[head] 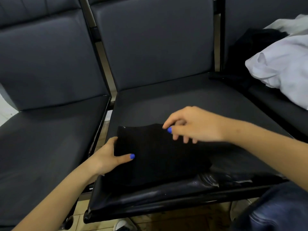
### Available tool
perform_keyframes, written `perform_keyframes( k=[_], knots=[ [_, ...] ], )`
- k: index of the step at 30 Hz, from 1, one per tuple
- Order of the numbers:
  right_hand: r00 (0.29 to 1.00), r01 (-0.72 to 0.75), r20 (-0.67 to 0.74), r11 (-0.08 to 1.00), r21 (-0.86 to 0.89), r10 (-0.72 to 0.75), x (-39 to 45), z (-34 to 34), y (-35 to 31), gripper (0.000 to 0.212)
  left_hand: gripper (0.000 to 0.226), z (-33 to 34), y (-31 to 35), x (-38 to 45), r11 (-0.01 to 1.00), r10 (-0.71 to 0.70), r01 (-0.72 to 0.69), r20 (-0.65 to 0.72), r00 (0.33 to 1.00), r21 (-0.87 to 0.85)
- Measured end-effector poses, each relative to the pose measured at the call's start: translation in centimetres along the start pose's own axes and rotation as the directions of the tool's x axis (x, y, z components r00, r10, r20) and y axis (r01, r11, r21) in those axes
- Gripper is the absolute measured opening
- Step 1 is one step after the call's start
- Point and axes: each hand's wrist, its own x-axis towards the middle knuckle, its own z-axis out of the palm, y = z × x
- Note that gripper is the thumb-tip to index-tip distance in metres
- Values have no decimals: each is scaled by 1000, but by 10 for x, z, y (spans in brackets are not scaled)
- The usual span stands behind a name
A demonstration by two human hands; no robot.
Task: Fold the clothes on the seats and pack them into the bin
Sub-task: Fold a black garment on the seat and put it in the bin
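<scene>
Between our hands, black garment (155,157) on middle seat (183,100), left hand (108,155) gripping its edge, right hand (191,125) pinching its far corner, white clothes (281,69) beyond our right hand.

Seats (166,104): dark leather-like padding, smooth, glossy at the front edge. Black garment (155,157): matt cloth. White clothes (283,67): soft crumpled fabric.

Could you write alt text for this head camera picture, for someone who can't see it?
Two bare hands work a folded black garment on the middle seat: the left hand grips its left edge, the right hand pinches its far edge. Unfolded pale clothes lie on the right seat.
</scene>
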Motion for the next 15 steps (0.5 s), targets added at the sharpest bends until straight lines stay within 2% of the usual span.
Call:
perform_keyframes(
  k=[1, 3, 5, 7, 8, 10, 12, 14, 15],
  knots=[
    [999, -36, -9, 998, 50, 36, -1, -11, 2, 21, 88, 4, 3, -2, 996, 21, -20, 15, 1000, -85],
    [997, -70, -29, 986, 149, 75, -6, -33, 2, 18, 90, 10, 11, -4, 946, 41, -27, 34, 999, -323],
    [990, -44, -125, 977, 207, 71, -20, -54, 1, 15, 69, 13, 34, -7, 847, 4, 55, 109, 994, -529],
    [964, -7, -249, 944, 331, 95, -40, -62, 8, 18, 43, 18, 64, -5, 763, 3, 93, 148, 989, -640],
    [956, -1, -266, 904, 427, 127, -54, -61, 14, 25, 36, 22, 81, -5, 735, 26, 77, 142, 990, -673],
    [965, -34, -189, 803, 595, 181, -83, -54, 30, 45, 28, 33, 117, -3, 686, 81, 8, 86, 993, -727],
    [975, -116, -70, 749, 653, 212, -110, -46, 52, 67, 22, 47, 155, -2, 637, 145, -65, 36, 989, -768],
    [962, -169, -40, 702, 692, 271, -134, -45, 78, 90, 19, 66, 196, -8, 599, 227, -121, 23, 974, -791],
    [958, -168, -32, 645, 745, 286, -146, -44, 89, 96, 21, 77, 216, -13, 593, 286, -159, 22, 958, -789]
  ],
)
